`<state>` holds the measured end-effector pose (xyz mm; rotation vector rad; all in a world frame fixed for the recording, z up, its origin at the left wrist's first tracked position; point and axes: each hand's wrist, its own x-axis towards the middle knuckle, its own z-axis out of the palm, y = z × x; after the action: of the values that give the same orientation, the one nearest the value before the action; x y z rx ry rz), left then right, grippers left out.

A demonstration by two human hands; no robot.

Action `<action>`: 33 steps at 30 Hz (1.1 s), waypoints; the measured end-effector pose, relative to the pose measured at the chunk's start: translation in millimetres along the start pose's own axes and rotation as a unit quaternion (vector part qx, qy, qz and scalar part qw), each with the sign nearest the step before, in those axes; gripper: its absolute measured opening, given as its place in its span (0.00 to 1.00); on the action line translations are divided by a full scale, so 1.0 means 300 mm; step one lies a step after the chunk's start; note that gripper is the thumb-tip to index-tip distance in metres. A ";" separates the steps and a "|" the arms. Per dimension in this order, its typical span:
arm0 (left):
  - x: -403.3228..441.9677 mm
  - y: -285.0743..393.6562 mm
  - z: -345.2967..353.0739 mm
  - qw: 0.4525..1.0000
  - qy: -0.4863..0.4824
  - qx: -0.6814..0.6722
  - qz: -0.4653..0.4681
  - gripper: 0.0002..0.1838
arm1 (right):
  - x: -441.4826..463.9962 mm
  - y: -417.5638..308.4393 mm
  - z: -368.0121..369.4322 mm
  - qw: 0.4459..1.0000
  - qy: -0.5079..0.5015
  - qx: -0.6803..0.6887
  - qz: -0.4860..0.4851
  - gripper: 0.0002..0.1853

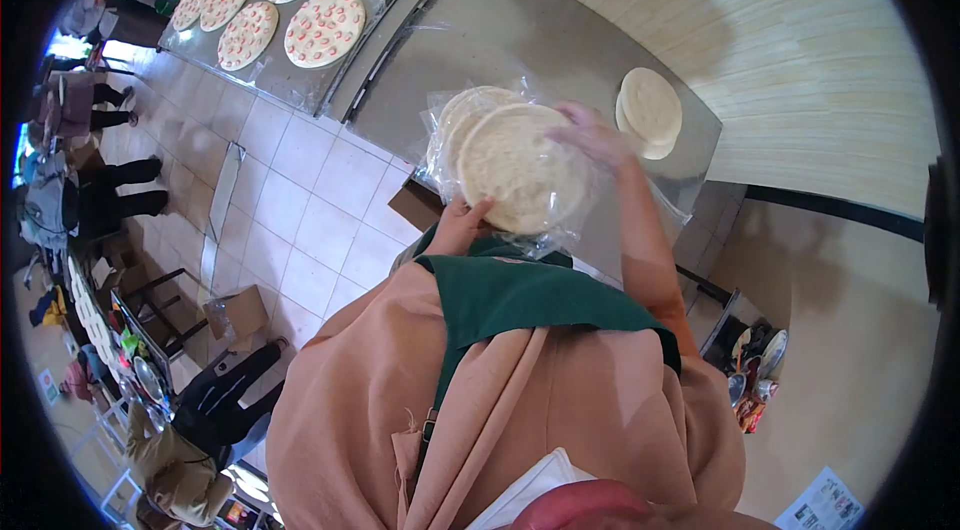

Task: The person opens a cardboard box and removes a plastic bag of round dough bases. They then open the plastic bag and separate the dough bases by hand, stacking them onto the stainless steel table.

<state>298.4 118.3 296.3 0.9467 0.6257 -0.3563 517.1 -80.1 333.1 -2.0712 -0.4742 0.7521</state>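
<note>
A round pale dough base (520,170) in clear plastic is between my hands, over the near edge of the metal table (500,15). My left hand (463,227) grips its lower left edge, fingers closed on the plastic and dough. At its upper right is my right hand (592,135), blurred by motion, so its fingers are hard to make out. Behind the held base, more wrapped dough bases (455,120) lie on the table. A small stack of bare dough bases (650,110) sits at the table's right end.
Topped dough rounds (325,28) cover another metal table at the upper left. Cardboard boxes (235,318) stand on the tiled floor. Several people are at the left, one in dark trousers (228,395) at the lower left. Kitchen items (757,370) are at the lower right, beside the wall.
</note>
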 end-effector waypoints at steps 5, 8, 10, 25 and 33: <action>0.021 0.032 -0.181 0.907 -0.023 0.406 -0.106 0.20 | 0.266 0.024 0.194 0.970 -0.027 -0.239 0.036 0.27; -0.028 0.172 -0.110 0.731 0.049 0.667 0.136 0.22 | 0.252 0.056 0.205 0.960 0.012 -0.257 0.109 0.20; 0.060 0.230 -0.047 0.740 0.064 0.632 0.220 0.19 | 0.229 0.136 0.170 0.963 0.045 -0.235 0.126 0.17; 0.491 0.131 -0.074 0.521 0.072 0.751 0.400 0.30 | -0.209 0.309 -0.095 0.950 0.214 -0.077 0.214 0.25; 0.412 0.021 0.033 0.568 0.106 0.724 0.378 0.36 | -0.044 0.124 0.462 0.942 0.142 -0.235 0.193 0.26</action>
<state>400.3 111.6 225.8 2.7751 -0.0995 0.1445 417.5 -25.4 244.5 -2.7216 -0.0817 0.5779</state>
